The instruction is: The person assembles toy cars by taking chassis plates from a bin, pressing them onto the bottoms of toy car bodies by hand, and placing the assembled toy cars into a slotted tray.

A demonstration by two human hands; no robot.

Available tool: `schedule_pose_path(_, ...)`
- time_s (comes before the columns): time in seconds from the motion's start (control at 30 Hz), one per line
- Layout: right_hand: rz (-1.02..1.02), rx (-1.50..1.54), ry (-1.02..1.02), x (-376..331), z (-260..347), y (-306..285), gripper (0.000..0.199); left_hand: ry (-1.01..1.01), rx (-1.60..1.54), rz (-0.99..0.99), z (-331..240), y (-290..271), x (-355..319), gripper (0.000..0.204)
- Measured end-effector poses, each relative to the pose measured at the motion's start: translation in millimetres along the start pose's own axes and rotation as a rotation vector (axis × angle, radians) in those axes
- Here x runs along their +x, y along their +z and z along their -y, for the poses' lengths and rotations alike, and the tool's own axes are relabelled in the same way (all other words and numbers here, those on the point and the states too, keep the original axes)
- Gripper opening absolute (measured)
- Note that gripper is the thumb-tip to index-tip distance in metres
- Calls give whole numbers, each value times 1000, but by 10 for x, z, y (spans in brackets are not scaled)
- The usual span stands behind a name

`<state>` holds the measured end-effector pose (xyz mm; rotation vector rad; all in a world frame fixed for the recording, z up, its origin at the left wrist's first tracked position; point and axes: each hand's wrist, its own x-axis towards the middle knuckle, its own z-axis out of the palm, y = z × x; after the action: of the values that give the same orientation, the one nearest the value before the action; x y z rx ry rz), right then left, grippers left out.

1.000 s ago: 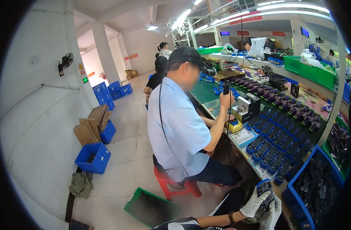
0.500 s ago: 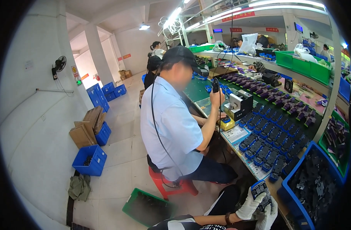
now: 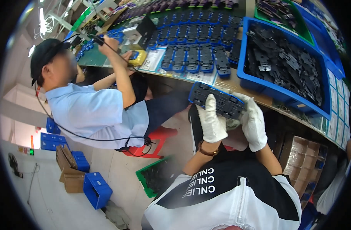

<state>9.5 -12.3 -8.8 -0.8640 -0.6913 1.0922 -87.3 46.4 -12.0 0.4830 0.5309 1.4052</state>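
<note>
A toy car body (image 3: 217,100) with a black underside and a blue edge is held in front of me, underside up, just short of the table's front edge. My left hand (image 3: 213,124), in a white glove, is closed on its near side with the thumb lying over the black underside. At the car's right end, my right hand (image 3: 255,124), also gloved, has its fingers closed against it. What lies under the car is mostly hidden. Beyond it, similar blue-and-black car bodies (image 3: 190,57) lie in rows on the table.
A blue bin (image 3: 283,94) of loose black plastic parts stands on the table's right side. To my left sits a co-worker (image 3: 94,111) on a red stool (image 3: 160,136), with a black cable hanging alongside. A green crate (image 3: 144,184) and a partitioned cardboard box (image 3: 298,161) are lower down.
My view has swung down and to the right, so the co-worker appears further left. The toy car, upright at the lower edge before, now lies nearly level between both hands.
</note>
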Motion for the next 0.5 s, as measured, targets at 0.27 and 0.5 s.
schedule_pose_path(0.27, -54, -109, 45, -222, 94, -18, 48, -26, -32, 47, 25, 1, -221, 31)
schedule_pose_path(0.5, -85, -146, 46, -258, 128, 49, 41, 84, 18, 90, -34, 27, -269, 39)
